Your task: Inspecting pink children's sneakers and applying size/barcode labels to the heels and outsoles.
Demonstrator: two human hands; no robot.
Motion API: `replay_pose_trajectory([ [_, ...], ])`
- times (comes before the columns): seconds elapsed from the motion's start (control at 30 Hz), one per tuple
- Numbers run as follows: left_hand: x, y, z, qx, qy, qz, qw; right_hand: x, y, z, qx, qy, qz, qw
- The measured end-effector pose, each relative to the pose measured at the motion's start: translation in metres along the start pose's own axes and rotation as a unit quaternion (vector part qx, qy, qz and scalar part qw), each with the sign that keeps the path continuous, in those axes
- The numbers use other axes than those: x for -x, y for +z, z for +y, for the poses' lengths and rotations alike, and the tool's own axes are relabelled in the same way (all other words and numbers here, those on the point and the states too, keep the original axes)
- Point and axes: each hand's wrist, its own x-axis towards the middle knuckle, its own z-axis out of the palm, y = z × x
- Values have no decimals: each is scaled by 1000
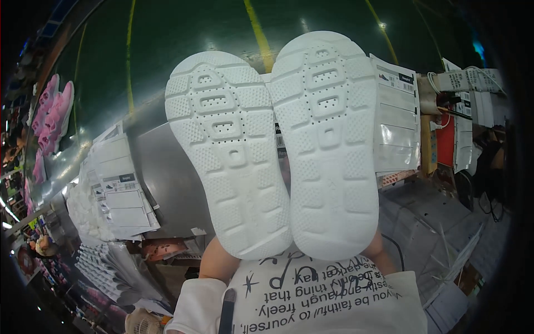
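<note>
Two white shoes are held up side by side with their soles facing me, the left shoe (245, 183) tilted outward at its toe and the right shoe (334, 189) nearly straight. Both soles have textured pads, small holes and oblong recesses in the front half. My left forearm (218, 260) runs up behind the left shoe's heel, and my right forearm (384, 255) goes behind the right one. The soles hide both hands and all fingers. Each hand appears to hold the shoe in front of it. The heels overlap my white printed shirt.
Behind the shoes lies a metal tabletop (161, 161) beside a green surface with yellow lines. Printed label sheets (130, 203) lie at left, more sheets (396, 128) at right. Pink shoes (53, 117) stand far left. Folded white paper (108, 270) sits lower left; cords and a red item (445, 145) are right.
</note>
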Motion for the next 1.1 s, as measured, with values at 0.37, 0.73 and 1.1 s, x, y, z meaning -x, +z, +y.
replay_pose_trajectory([
  [0.37, -61, -26, -21, 112, -75, -74, 988, -96, -47, 33, -144, 178, 57, 972],
  [0.73, -122, -39, -83, -289, -30, -225, 930, -132, -26, 26, 543, -114, 0, 832],
  [1.1, 23, -65, -82, 8, -223, -103, 969, 32, 1, 33, 422, 22, -110, 900],
])
